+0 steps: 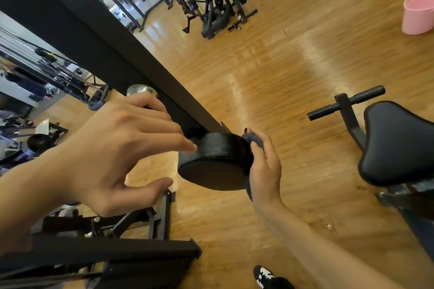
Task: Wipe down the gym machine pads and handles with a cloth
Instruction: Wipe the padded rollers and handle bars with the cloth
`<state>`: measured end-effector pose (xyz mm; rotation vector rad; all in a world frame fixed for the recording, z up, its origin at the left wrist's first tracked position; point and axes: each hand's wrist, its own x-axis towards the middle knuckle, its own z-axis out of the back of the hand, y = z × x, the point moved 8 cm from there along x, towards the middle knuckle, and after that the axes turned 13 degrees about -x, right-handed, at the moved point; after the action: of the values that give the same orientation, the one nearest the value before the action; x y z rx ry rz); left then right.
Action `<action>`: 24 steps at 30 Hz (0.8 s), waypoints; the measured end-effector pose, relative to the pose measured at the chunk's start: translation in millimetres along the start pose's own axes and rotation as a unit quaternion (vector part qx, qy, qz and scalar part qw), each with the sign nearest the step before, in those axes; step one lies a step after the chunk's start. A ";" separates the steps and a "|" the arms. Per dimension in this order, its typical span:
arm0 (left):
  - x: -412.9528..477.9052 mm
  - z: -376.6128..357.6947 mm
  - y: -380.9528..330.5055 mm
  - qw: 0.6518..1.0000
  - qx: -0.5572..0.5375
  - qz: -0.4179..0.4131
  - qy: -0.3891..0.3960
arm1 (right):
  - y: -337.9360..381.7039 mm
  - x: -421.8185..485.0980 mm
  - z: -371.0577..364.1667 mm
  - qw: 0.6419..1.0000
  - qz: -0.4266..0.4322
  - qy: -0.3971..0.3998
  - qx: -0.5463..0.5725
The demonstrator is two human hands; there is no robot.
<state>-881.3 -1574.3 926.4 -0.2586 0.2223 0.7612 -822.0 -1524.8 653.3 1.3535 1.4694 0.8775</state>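
- Fingers (258,159) of right hand (265,171)?
- Curled round grey cloth (254,139), pressing it on the right side of the round black pad (211,159).
- Left hand (112,148)?
- Fingers straight and spread, holding nothing. Tips at the pad's left edge, contact unclear.
- Pad location?
- Lower end of slanted black beam (117,54), between both hands. Black seat (399,143) well right, pink bucket (418,14) far off on floor.

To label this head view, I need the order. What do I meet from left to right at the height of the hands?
In order: left hand → round black foam pad → right hand, which grips a dark grey-blue cloth against the pad → black padded seat.
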 end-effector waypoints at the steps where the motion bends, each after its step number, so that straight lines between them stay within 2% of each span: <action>1: 1.2 0.2 0.0 1.000 -0.008 -0.001 -0.003 | 16.9 -2.2 0.0 0.997 0.068 0.001 -0.045; 3: 2.6 -0.5 -1.4 1.000 -0.024 0.002 -0.004 | 23.9 -7.8 9.0 0.977 0.173 -0.015 -0.124; 4: 3.0 -1.2 -2.0 1.000 -0.027 0.003 -0.004 | 12.3 -5.8 16.3 0.976 0.168 -0.026 -0.132; 5: 3.5 -1.0 -1.7 1.000 -0.027 0.006 -0.004 | -4.4 -1.2 22.4 0.985 0.121 -0.028 -0.121; 7: 4.0 0.0 0.0 0.999 -0.029 0.013 -0.007 | -47.1 5.5 28.9 0.997 -0.041 -0.015 -0.064; 9: 1.7 0.9 0.1 0.999 -0.031 0.020 -0.012 | -75.9 -0.8 27.4 0.981 -0.193 -0.009 0.033; 11: 2.0 1.1 -1.2 0.999 -0.031 0.019 -0.016 | -75.2 -1.2 23.4 0.968 -0.237 -0.031 0.082; 13: 4.6 1.9 -2.8 0.999 -0.029 0.016 -0.017 | -56.8 3.5 25.3 0.978 -0.184 -0.067 0.068; 15: 6.3 2.5 -5.3 1.000 -0.023 0.013 -0.014 | -32.5 1.5 29.4 0.994 -0.069 -0.077 0.015; 17: 8.3 1.3 -7.2 1.000 -0.013 0.005 -0.007 | -21.6 -1.3 36.9 0.995 0.055 -0.066 -0.048; 18: 9.1 0.3 -7.8 1.000 -0.011 0.002 -0.003 | -25.1 -3.3 40.8 0.992 0.090 -0.057 -0.067; 19: 9.5 -0.3 -7.3 1.000 -0.008 0.002 -0.001 | -35.9 -3.3 44.9 0.991 0.096 -0.049 -0.073; 20: 9.2 -0.2 -6.5 1.000 -0.004 0.002 0.000 | -49.0 -0.8 47.6 0.996 0.065 -0.038 -0.054; 22: 7.6 -1.8 -5.1 1.000 0.008 0.002 0.005 | -76.7 1.3 45.4 0.997 -0.073 -0.020 0.011; 23: 6.7 -3.4 -4.3 1.000 0.014 0.003 0.009 | -78.8 0.7 41.4 0.994 -0.109 -0.010 0.026; 24: 6.0 -4.2 -3.3 1.000 0.019 0.004 0.010 | -70.7 0.5 37.6 0.994 -0.106 -0.006 0.020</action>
<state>-875.1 -1574.0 921.3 -0.2294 0.2565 0.7613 -809.7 -1537.3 575.2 1.2018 1.5953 0.7061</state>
